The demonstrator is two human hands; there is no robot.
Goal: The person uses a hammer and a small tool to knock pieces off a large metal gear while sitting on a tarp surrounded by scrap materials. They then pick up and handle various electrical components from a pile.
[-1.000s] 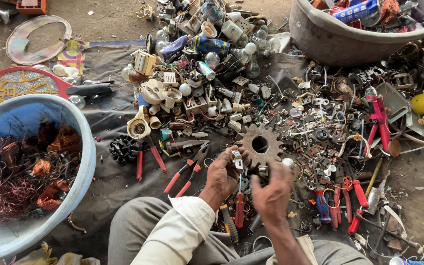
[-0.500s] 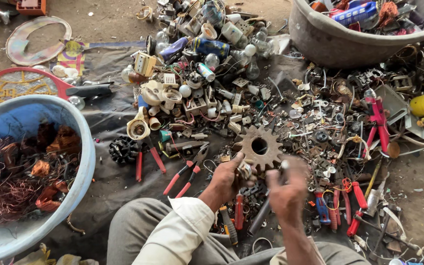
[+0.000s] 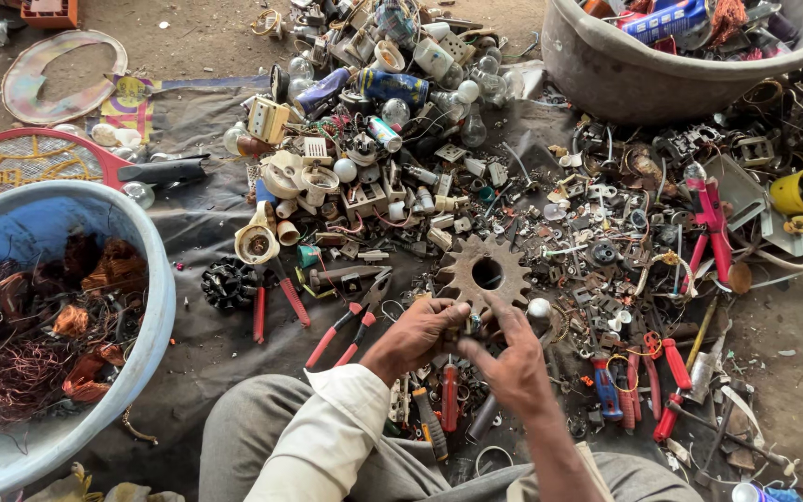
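Left hand (image 3: 417, 336) and right hand (image 3: 511, 364) pinched a small dark part (image 3: 465, 327) between fingertips, just below the rusty sprocket (image 3: 486, 271).

Both hands meet in the near middle of the scene, just ahead of the bent knees. The left hand (image 3: 417, 336) comes in from the near left on a forearm in a rolled cream sleeve, knuckles up, its fingers curled inward toward the other hand. The right hand (image 3: 513, 364) rises from the near right on a bare forearm, back toward the camera, fingers pinched toward the left hand's fingertips, seemingly touching them; the contact point is hidden.
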